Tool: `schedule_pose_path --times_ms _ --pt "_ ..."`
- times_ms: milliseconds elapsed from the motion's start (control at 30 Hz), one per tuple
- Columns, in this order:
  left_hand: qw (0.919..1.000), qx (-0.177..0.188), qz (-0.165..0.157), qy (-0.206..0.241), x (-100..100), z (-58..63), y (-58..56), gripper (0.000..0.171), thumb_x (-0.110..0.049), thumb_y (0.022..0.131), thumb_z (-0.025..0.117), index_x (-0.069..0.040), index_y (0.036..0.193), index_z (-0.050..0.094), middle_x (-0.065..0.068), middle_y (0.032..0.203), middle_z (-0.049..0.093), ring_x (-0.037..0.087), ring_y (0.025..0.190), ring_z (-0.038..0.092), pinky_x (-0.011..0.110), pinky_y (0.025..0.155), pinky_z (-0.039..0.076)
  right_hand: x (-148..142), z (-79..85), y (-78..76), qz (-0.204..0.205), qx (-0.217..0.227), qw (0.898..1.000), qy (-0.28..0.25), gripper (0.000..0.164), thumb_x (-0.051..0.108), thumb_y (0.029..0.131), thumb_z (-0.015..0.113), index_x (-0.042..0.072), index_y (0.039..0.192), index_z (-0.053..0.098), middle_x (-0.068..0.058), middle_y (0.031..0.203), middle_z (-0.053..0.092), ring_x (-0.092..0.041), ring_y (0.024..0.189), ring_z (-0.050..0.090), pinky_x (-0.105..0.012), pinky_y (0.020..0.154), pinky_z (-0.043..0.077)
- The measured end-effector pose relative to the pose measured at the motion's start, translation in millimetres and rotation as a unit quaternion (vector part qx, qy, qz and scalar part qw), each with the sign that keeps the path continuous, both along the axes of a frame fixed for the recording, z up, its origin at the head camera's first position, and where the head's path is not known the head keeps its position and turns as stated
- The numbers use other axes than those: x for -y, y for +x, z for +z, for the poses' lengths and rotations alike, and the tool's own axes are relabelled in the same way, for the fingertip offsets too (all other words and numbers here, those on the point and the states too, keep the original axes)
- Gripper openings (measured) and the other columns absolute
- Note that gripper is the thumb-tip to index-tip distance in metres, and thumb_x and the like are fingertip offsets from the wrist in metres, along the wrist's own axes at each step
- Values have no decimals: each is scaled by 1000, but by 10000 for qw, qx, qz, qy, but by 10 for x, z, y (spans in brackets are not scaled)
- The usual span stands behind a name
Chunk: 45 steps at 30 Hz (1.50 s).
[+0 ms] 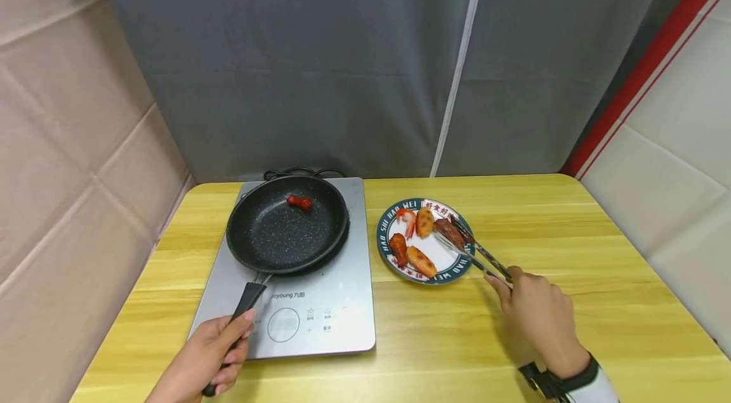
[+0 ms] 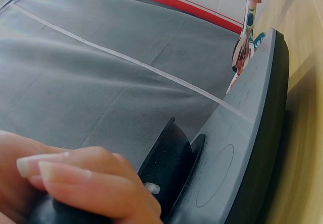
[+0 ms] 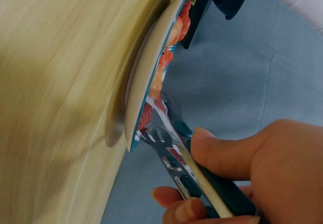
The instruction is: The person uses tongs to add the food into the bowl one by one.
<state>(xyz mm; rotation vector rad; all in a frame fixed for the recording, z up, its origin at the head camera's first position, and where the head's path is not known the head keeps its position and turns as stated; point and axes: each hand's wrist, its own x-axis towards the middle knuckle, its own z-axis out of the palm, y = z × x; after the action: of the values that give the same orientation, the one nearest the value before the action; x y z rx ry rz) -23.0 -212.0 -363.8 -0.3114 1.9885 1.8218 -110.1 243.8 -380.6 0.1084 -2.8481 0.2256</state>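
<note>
My left hand [image 1: 214,352] grips the black handle of a frying pan [image 1: 274,244], which sits on a silver induction cooker [image 1: 342,320]. A small red drumstick [image 1: 299,202] lies toward the back of the pan. My right hand [image 1: 539,304] holds metal food tongs [image 3: 176,148] whose tips reach over the right rim of a plate [image 1: 385,225]. Between those tips is a brown piece of meat [image 1: 449,233], low over the plate. Also on the plate are a shrimp [image 1: 407,221], a darker drumstick [image 1: 398,249] and two chicken wings [image 1: 421,261].
The wooden table [image 1: 599,251] carries cooker and plate side by side. A black cord [image 1: 302,171] runs behind the cooker. Grey cloth [image 1: 314,73] hangs along the back edge, with pale padded walls [image 1: 74,136] at both sides.
</note>
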Motion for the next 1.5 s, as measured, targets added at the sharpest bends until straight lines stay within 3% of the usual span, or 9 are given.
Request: schedule_pose_path --times_ms 333,867,1100,1500 --pt "10000 49 55 -42 1 7 -10 44 -44 95 46 -7 72 40 -5 56 34 7 39 28 20 37 30 -25 -43 -13 11 -327 9995 -53 42 44 88 58 5 72 56 -3 47 38 -20 38 35 -33 28 25" --pt "10000 16 -15 76 7 -6 -1 40 -41 96 45 -7 75 40 -4 56 35 8 39 28 21 36 29 -70 -7 -4 345 -826 9960 -35 36 37 85 63 6 69 58 1 43 34 -15 37 31 -29 28 23" --pt "9999 72 33 -95 -1 12 -15 43 -44 95 46 -7 74 40 -4 57 34 8 40 28 21 38 29 -82 49 11 438 -798 9958 11 34 36 85 64 4 73 62 1 44 35 -14 37 30 -28 28 24" --pt "9999 14 -7 -145 -2 12 -8 42 -43 96 44 -2 86 44 -5 57 34 7 39 28 21 37 30 -91 92 27 474 -560 9971 201 41 37 84 64 14 58 43 1 43 29 -13 36 28 -27 29 22"
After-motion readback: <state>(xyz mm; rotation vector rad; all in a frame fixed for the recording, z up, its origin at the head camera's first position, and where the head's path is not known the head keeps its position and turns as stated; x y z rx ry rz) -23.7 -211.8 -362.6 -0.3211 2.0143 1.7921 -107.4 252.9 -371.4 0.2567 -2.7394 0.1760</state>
